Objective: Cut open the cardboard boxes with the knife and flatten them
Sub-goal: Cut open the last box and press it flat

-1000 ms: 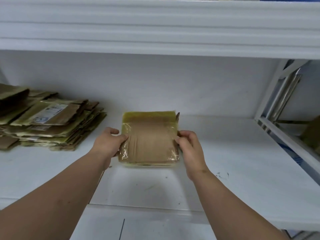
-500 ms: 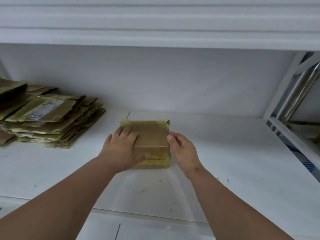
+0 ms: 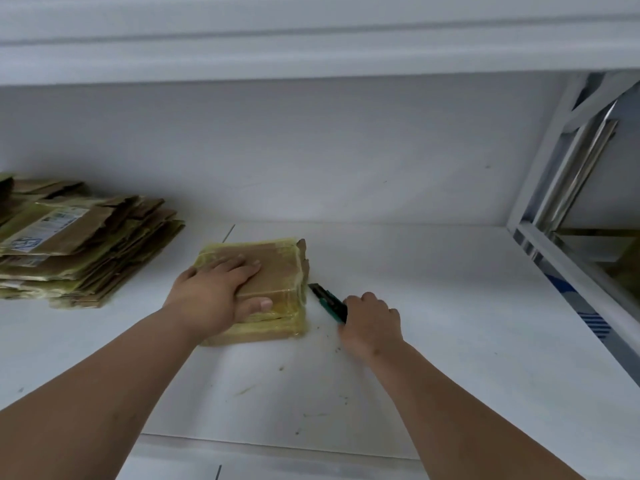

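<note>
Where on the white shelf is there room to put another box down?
The biggest bare patch of the shelf lies right of the right hand and knife, out to the metal frame. More room lies in front of the taped box, between the arms. The left is crowded by the flattened cardboard stack.

Soft dim light, perhaps edge-warped.
</note>
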The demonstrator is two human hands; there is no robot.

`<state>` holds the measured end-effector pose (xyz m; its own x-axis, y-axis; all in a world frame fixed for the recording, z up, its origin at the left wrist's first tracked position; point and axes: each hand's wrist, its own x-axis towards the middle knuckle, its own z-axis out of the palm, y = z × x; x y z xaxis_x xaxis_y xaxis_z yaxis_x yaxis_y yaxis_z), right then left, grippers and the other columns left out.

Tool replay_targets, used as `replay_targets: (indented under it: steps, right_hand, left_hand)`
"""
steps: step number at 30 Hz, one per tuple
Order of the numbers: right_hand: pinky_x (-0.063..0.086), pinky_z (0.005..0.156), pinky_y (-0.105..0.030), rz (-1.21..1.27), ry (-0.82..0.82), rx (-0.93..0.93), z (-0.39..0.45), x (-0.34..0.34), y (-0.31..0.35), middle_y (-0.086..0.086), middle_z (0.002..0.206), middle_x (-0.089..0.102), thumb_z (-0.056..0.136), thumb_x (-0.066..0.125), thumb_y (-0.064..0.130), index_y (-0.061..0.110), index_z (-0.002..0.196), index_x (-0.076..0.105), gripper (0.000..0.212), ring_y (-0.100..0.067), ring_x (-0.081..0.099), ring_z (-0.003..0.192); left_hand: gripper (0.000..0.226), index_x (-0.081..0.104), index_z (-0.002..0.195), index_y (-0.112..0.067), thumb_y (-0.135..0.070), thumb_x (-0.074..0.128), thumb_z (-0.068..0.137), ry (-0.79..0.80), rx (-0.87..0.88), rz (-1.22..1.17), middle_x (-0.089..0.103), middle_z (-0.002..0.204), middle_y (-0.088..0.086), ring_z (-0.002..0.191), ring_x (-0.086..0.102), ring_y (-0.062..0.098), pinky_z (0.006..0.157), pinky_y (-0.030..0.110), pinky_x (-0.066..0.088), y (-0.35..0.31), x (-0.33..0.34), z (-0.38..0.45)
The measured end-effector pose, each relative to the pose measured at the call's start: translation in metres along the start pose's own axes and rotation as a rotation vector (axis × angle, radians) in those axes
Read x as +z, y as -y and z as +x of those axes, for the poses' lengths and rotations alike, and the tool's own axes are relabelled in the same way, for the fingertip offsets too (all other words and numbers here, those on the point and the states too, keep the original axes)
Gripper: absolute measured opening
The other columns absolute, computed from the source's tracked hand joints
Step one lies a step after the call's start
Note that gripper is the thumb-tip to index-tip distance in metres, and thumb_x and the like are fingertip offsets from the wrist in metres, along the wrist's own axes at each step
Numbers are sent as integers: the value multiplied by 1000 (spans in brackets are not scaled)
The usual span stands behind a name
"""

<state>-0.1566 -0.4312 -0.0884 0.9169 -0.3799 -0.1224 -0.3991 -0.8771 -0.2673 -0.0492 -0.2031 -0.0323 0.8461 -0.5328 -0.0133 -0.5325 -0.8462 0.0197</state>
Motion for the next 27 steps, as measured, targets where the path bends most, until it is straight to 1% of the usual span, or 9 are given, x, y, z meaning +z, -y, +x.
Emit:
replay_targets:
  steps: [2, 4, 7, 10, 13, 15, 19, 23, 27]
  right_hand:
    - [46, 86, -34, 97, 66, 29, 1, -3, 0, -2, 106, 41, 89, 57, 24, 18, 124, 50, 37, -22, 51, 95]
    - [48, 75, -32, 213, 76, 39, 0, -7, -2, -3, 105, 38, 89, 57, 18, 16, 121, 47, 34, -21, 51, 87]
    - [42, 59, -29, 366, 17, 32, -4, -11, -8, -4, 102, 48, 89, 53, 12, 17, 114, 44, 26, -19, 54, 77]
    - [40, 52, -28, 548, -31, 9, -9, -14, -10, -3, 86, 57, 89, 50, 11, 20, 108, 40, 23, -19, 56, 66]
    - [42, 51, -29, 634, -81, -124, -16, -14, -4, 2, 78, 59, 98, 48, 30, 27, 116, 44, 19, -16, 57, 61]
    - [49, 56, -33, 618, -105, -204, -18, -11, 2, 3, 76, 62, 102, 42, 40, 30, 122, 46, 23, -16, 61, 63]
    - [56, 70, -44, 642, -118, -231, -19, -5, 6, -1, 80, 66, 104, 40, 38, 31, 124, 49, 23, -21, 66, 70]
    - [55, 71, -46, 617, -154, -237, -16, -10, 12, -2, 86, 64, 104, 39, 32, 26, 112, 51, 15, -23, 65, 74]
    - [53, 67, -45, 607, -196, -207, -11, -16, 19, -2, 81, 63, 104, 40, 27, 25, 102, 52, 13, -24, 64, 72]
  left_hand:
    - [121, 20, 150, -49, -103, -5, 45, 1, -2, -20, 20, 159, -19, 147, 20, 11, 119, 43, 14, 3, -1, 2]
    - [124, 23, 149, -49, -103, -8, 41, -17, -5, -32, 22, 158, -20, 146, 22, 9, 118, 42, 16, 5, -1, 4]
    - [123, 29, 147, -49, -103, -8, 43, -49, 4, -35, 30, 156, -19, 143, 28, 9, 116, 40, 21, 7, -3, 9]
    - [118, 32, 146, -47, -102, -5, 48, -60, 18, -11, 38, 152, -17, 140, 36, 11, 112, 36, 29, 6, -8, 14]
    - [105, 34, 145, -47, -98, 5, 59, -49, 38, -25, 44, 149, -14, 136, 43, 16, 109, 37, 37, 12, -14, 25]
    - [108, 34, 144, -47, -101, 1, 57, -29, 65, -59, 46, 148, -15, 135, 44, 16, 108, 41, 38, 17, -16, 33]
    - [106, 33, 143, -51, -101, -2, 56, -14, 80, -60, 50, 144, -16, 133, 47, 17, 105, 41, 41, 24, -19, 42]
    - [107, 37, 141, -52, -100, -3, 54, -8, 74, -67, 55, 139, -14, 127, 52, 18, 97, 36, 45, 24, -24, 43]
    - [105, 41, 139, -51, -99, 1, 54, -37, 58, -106, 56, 138, -14, 127, 52, 18, 95, 33, 44, 24, -26, 42]
